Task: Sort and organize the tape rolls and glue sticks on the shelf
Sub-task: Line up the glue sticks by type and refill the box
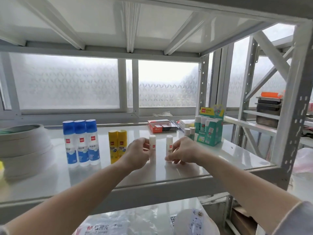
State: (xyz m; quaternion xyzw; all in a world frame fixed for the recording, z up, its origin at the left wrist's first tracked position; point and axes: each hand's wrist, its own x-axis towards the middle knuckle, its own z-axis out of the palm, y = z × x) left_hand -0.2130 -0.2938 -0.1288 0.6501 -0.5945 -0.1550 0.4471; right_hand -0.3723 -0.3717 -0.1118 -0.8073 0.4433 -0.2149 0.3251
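Our left hand (138,154) and right hand (182,152) each grip one upright white glue stick (152,148), probably to line them beside the yellow ones (117,145)

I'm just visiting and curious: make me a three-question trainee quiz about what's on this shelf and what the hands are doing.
1. How many blue-capped glue bottles stand in a row on the shelf?
2. True or false: the two yellow glue sticks lie flat on their sides.
3. What does the left hand hold? A) a white glue stick B) a tape roll C) the green display box

Key
1. Three.
2. False: they stand upright, side by side.
3. A: the left hand holds the left white glue stick, upright on the shelf. The right hand holds the right white glue stick the same way.
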